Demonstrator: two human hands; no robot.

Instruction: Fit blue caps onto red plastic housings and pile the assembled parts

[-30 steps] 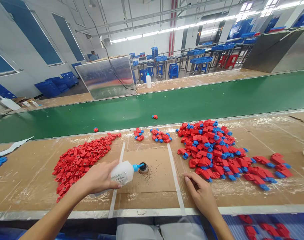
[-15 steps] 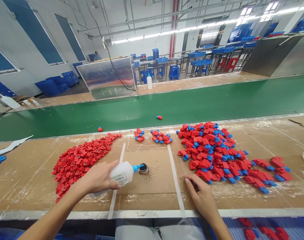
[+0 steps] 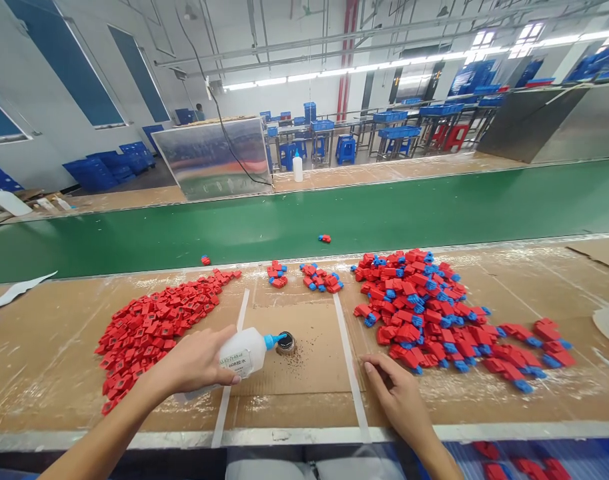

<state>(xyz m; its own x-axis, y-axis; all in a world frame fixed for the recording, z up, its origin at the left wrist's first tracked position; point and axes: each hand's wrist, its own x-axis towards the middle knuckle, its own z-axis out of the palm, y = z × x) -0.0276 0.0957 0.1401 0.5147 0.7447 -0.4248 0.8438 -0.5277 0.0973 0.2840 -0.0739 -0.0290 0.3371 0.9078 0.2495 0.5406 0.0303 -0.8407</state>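
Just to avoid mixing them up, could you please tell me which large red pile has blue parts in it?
The right pile, beside the right hand: blue ends show on its red pieces, whereas the left pile shows no blue.

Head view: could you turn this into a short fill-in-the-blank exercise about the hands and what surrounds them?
1. The left hand grips a glue bottle with a ____ nozzle.
2. The right hand rests near the pile of ____-and-blue pieces.
3. Beyond the pieces, the conveyor belt is ____ in colour.

Missing words: blue; red; green.
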